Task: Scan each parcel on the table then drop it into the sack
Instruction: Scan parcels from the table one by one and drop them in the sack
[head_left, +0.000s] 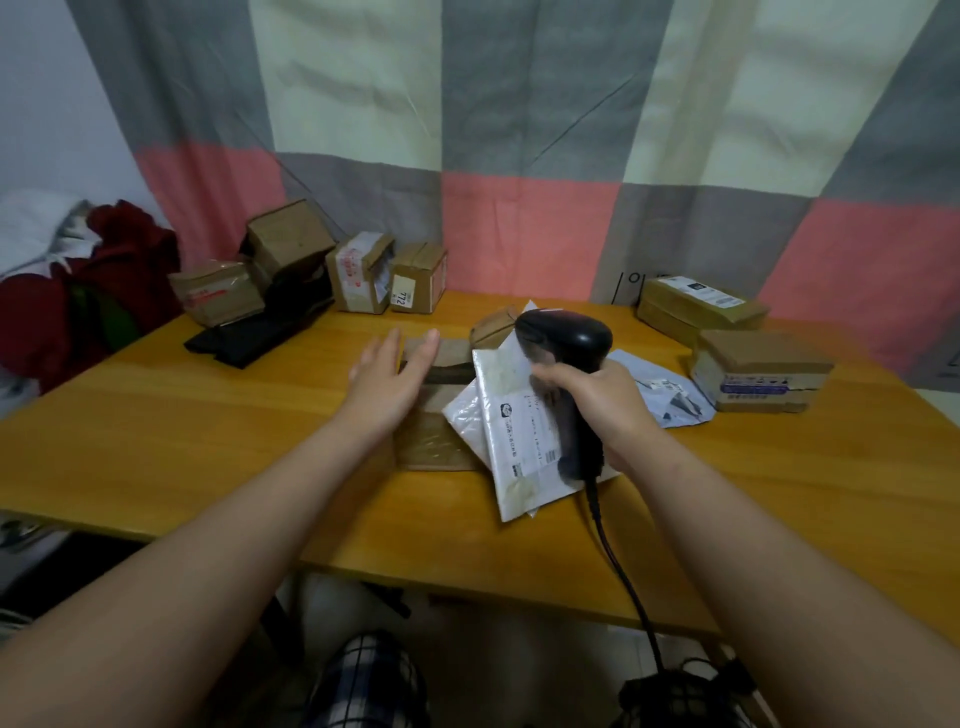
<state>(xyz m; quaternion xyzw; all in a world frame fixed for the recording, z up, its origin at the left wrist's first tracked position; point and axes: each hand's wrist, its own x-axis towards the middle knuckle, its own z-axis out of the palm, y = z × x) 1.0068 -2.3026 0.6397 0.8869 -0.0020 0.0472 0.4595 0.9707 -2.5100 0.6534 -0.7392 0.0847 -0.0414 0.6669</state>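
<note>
Grip first: the right hand (605, 410) is curled tight round the handle of the black scanner (566, 338), whose head tips forward and down over the middle of the table (208, 441), so the window seems aimed at a label below it; its cable (623, 571) trails off the near edge

The left hand (389, 376) is spread flat with straight fingers and holds nothing, poised over the far end of the flat brown parcel (431, 441), likely to steady or turn it; whether it touches I cannot tell

A white mailer (511, 431) lies across that parcel's right side, label up, just under the scanner, so it looks the readiest to scan. A pale blue mailer (660, 389) lies beyond the right hand, and a small brown packet (493, 325) sits behind the scanner head

Further out, cardboard boxes wait in two groups, rear left (363, 280) and right (758, 374), all taped shut, their contents hidden. No sack shows plainly; a dark netted bundle (680, 696) below the table's near edge might be it, but I cannot say, nor what it holds
</note>
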